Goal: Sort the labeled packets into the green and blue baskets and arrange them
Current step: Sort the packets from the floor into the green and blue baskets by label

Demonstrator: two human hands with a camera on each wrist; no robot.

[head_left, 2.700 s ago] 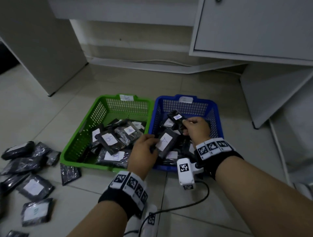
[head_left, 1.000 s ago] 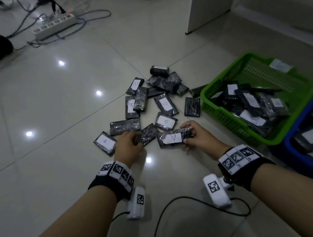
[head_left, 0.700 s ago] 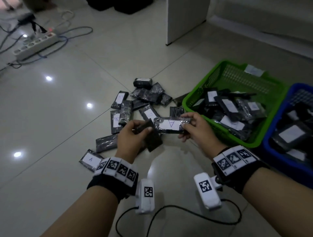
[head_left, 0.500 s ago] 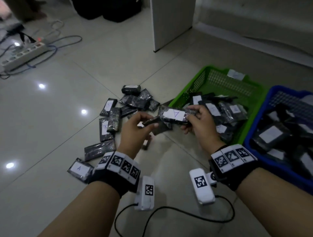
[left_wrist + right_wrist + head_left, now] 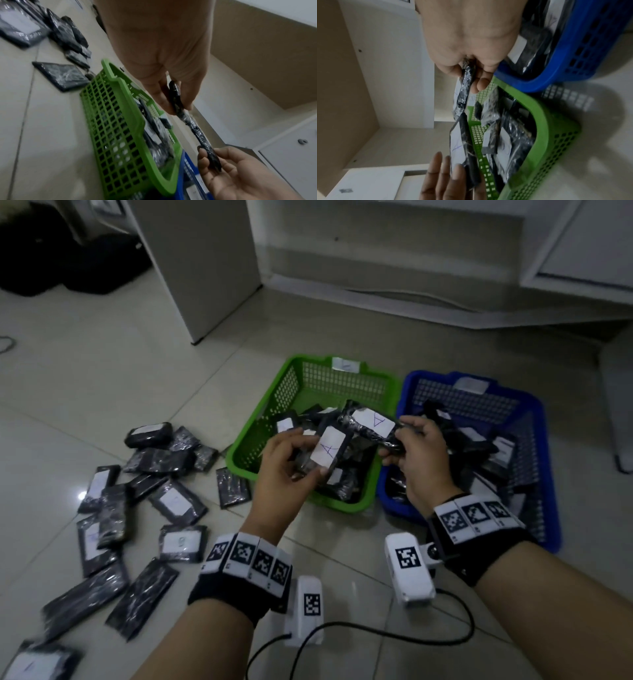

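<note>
Pale glossy floor tiles (image 5: 102,378) run to white cabinets (image 5: 202,261). Above the green basket (image 5: 239,453), the left hand (image 5: 284,470) pinches an A-labelled packet (image 5: 329,450); the right hand (image 5: 416,460), beside it by the blue basket (image 5: 548,474), pinches another A packet (image 5: 371,424).

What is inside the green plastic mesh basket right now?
The green plastic mesh basket holds dark wrapped packets with white labels. Both hands and their packets cover most of them, so count and letters stay hidden.

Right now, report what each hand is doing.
Left hand: grips a black plastic-wrapped packet with a white "A" label.
Right hand: pinches another black wrapped packet labelled "A" by its end.
</note>
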